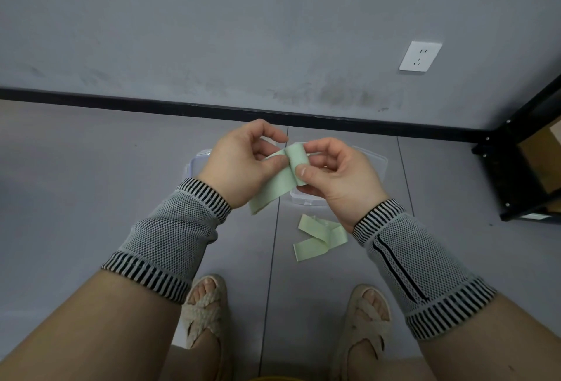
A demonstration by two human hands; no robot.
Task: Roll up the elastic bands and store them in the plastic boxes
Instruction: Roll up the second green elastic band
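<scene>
While the left hand [239, 162] pinches the green elastic band [280, 180], the right hand [334, 174] pinches its rolled end

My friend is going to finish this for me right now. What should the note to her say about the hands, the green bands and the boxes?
Left hand: pinches the loose part of the green band.
Right hand: pinches the rolled end of the same band, held in the air above the boxes.
Second green band: loose and unrolled on the floor, near the right wrist.
Plastic boxes: clear, on the floor under the hands, mostly hidden; contents cannot be seen.
Done: the roll on the first band is started.
Left: finish rolling it, put it in a box, then roll and store the floor band.
</scene>
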